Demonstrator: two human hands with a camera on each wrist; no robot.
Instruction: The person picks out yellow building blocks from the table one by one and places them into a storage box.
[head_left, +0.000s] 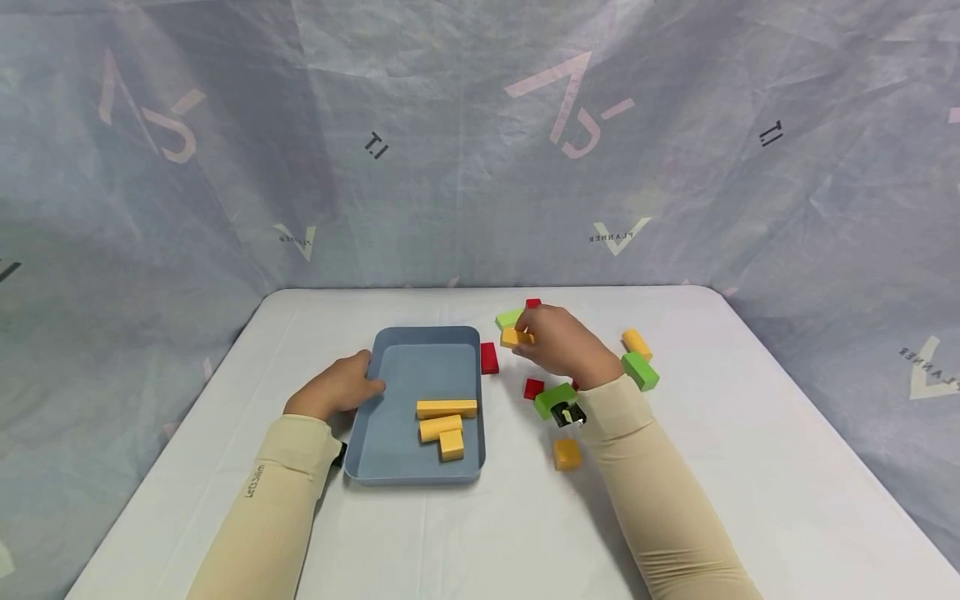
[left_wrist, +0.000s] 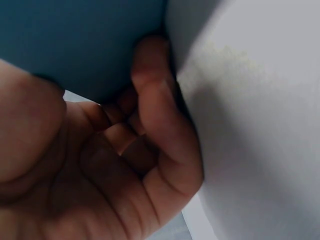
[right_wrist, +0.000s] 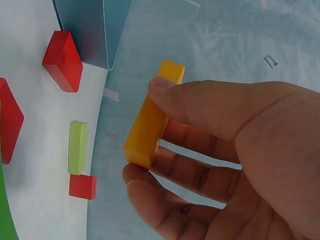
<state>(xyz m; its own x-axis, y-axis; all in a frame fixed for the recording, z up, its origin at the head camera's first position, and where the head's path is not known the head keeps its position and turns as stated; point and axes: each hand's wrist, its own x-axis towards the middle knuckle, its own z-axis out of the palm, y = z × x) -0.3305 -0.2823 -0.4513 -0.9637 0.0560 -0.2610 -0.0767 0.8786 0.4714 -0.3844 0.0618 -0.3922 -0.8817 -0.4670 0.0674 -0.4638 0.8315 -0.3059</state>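
In the head view, we had a shallow blue-grey rectangular tray, plastic by its look [head_left: 414,481], left of the middle of the white cloth-like tabletop [head_left: 765,467]. Our left hand [head_left: 335,385] gripped its left edge, thumb over the rim and fingers outside. We judged that hold good for steadying the tray, provided it did not tip the edge up. Inside, toward the near right corner, lay a smooth yellow bar [head_left: 446,409], a smooth yellow cylinder [head_left: 440,428] and a smooth yellow cube [head_left: 452,445].

Our right hand [head_left: 558,340] was beyond the tray's right edge, toward the tabletop's far edge, pinching a smooth yellow-orange rectangular block, wood or plastic [head_left: 513,338]. A flat light-green block [head_left: 508,320] lay just behind it, and a bright green block [head_left: 556,401] sat by the wrist, so a raised wrist seemed wise.

In the left wrist view, the fingers curled in close against the blue wall, near the tabletop; a light grip there would have sufficed, we thought.

In the right wrist view, the thumb pressed one face of the tilted yellow-orange block, with fingers behind and under its lower end. Both ends showed past the thumb; we judged that keeping the pinch near the middle would limit twisting. We could not tell its height above the tabletop.
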